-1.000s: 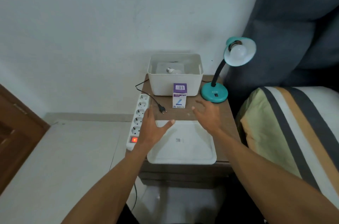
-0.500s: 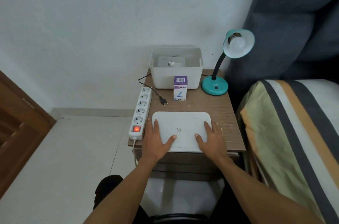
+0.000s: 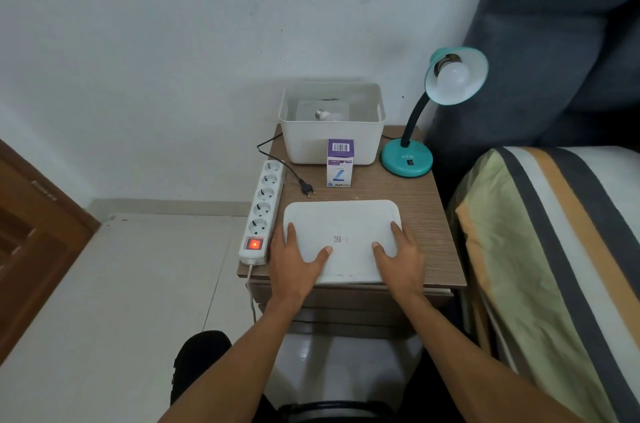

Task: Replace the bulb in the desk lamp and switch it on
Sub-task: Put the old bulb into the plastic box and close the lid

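Hands: left hand (image 3: 294, 258) and right hand (image 3: 401, 256) are lying flat, spread on the lid (image 3: 341, 225), gripping nothing.
Lamp (image 3: 408, 159): standing beyond the lid, rightward; right hand nearer.
Bulb (image 3: 453, 77): sitting in the shade, facing the person.

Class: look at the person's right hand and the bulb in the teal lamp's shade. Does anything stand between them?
Nothing visible does. The right hand rests flat on the white lid; the bulb sits exposed in the raised shade, above and beyond it. The purple box and bin stand off to the left.
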Action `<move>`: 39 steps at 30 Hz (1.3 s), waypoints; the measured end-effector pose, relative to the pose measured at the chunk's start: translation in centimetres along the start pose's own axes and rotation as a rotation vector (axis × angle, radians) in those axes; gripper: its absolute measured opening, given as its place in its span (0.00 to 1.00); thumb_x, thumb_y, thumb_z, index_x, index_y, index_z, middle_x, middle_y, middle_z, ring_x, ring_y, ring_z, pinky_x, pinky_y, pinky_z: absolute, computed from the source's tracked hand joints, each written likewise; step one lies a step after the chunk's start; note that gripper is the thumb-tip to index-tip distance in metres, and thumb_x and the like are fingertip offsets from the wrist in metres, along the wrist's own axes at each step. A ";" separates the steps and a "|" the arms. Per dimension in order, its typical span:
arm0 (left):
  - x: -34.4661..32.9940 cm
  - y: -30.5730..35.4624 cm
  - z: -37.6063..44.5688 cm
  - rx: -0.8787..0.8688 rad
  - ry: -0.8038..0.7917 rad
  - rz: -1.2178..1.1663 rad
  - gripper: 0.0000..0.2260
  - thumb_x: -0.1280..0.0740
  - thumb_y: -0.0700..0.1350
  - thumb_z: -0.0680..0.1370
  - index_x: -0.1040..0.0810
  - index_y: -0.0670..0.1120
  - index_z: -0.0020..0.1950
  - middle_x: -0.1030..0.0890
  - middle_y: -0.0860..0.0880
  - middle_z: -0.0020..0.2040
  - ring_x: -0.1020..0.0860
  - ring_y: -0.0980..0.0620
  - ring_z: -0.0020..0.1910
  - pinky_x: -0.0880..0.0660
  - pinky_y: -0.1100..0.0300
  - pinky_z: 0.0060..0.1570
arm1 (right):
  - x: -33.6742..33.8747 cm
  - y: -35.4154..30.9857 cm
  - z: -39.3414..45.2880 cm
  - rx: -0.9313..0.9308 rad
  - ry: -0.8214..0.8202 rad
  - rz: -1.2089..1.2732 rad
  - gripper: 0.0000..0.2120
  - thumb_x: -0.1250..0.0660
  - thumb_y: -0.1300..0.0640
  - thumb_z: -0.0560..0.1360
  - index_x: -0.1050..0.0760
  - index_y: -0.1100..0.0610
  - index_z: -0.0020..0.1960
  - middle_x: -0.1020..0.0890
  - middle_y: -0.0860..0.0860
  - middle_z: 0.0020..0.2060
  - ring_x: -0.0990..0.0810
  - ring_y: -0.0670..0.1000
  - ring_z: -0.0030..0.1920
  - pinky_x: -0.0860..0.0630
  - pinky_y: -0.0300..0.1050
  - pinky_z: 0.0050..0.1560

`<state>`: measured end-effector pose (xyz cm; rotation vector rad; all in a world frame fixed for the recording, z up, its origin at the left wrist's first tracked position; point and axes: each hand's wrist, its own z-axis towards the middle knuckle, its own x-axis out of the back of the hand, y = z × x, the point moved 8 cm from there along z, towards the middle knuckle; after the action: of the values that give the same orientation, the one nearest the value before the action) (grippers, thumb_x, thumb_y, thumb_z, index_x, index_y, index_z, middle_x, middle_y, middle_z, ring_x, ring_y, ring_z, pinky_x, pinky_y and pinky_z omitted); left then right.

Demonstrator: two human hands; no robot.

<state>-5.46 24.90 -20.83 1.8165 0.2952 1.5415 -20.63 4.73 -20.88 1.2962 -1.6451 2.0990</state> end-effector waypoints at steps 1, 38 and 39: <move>0.1 0.1 0.2 -0.005 0.006 -0.015 0.45 0.29 0.66 0.75 0.43 0.45 0.83 0.43 0.45 0.84 0.45 0.45 0.83 0.41 0.50 0.79 | 0.3 -0.5 0.2 0.003 0.006 0.031 0.30 0.29 0.50 0.75 0.32 0.56 0.75 0.32 0.55 0.74 0.33 0.59 0.73 0.33 0.56 0.72; 7.4 14.3 30.9 -0.281 0.118 -0.036 0.29 0.24 0.67 0.70 0.21 0.41 0.49 0.20 0.46 0.51 0.22 0.46 0.51 0.28 0.55 0.47 | 1.1 -18.7 27.5 0.126 -0.019 0.010 0.33 0.36 0.47 0.79 0.40 0.61 0.78 0.35 0.58 0.76 0.38 0.58 0.76 0.41 0.50 0.75; 7.3 14.3 31.1 -0.276 0.111 -0.032 0.29 0.24 0.67 0.70 0.21 0.41 0.50 0.20 0.45 0.51 0.22 0.45 0.52 0.28 0.55 0.48 | 1.0 -18.7 27.7 0.127 -0.024 0.002 0.33 0.36 0.47 0.79 0.40 0.61 0.78 0.34 0.58 0.75 0.36 0.58 0.75 0.39 0.51 0.75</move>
<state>21.36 7.46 -6.61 1.5095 0.1529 1.5784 4.39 -12.32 -6.74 1.3615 -1.5458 2.2300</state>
